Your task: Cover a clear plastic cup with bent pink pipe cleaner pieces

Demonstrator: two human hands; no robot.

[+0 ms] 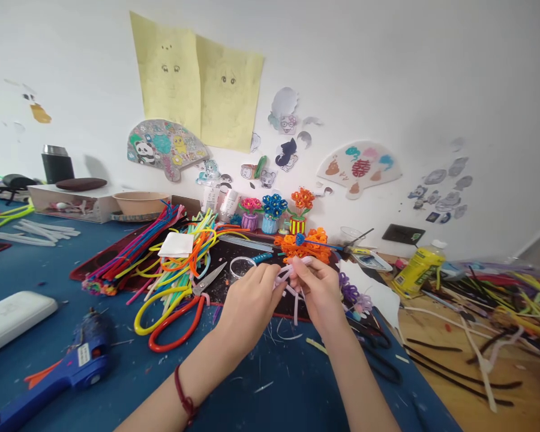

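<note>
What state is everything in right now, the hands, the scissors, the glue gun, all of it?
Left hand: pinching a pale pink pipe cleaner
Right hand: pinching the same pipe cleaner
Scissors: lying down, blades together
Hot glue gun: lying on its side
Yellow bottle: lying on its side, white cap on
Pipe-cleaner flowers: three pots, standing upright

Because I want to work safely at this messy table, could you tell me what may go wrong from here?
The pale pink pipe cleaner pinched by the left hand and right hand may have sharp wire ends that could prick fingers. The scissors lie close to the left hand, so their blades could nick it. The orange pipe-cleaner flower just beyond the hands could snag.
</note>
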